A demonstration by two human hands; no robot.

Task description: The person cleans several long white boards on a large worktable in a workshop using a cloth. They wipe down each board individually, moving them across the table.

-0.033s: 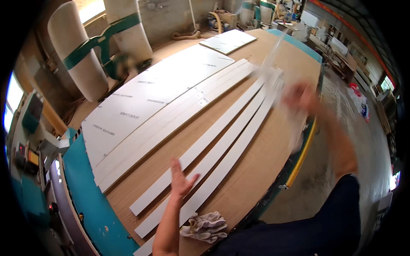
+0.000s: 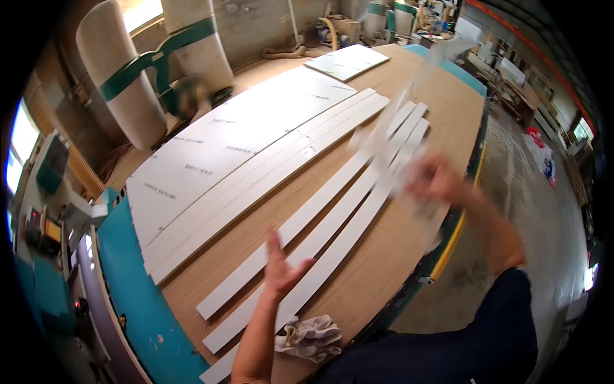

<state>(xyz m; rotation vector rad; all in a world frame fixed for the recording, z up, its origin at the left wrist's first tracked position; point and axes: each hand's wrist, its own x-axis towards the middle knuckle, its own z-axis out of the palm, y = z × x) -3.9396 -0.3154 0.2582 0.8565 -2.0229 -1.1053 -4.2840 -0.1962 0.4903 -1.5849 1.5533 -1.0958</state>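
Three long narrow white strips [image 2: 320, 216] lie side by side, slanting away across a wood-brown board [image 2: 384, 256]. Over their near part hovers my left hand [image 2: 284, 274], thumb and fingers spread, nothing in it; I cannot tell if it touches a strip. Farther out on the right, my right hand [image 2: 436, 179] is closed on a clear plastic film [image 2: 387, 144], which trails over the strips' far ends and up into the air. Hand and film are both blurred by motion. White work gloves [image 2: 310, 338] lie crumpled beside the near ends of the strips.
Left of the strips lie wider white panels [image 2: 224, 137], with a smaller white panel [image 2: 348, 61] beyond. A yellow edge strip [image 2: 449, 246] runs along the table's right side. Dust-collector bags [image 2: 121, 77] stand at the back left, and a control panel [image 2: 48, 224] is at far left.
My right hand has swung left and nearer, and the plastic film has swept with it across the strips. My left hand has shifted slightly right, still spread.
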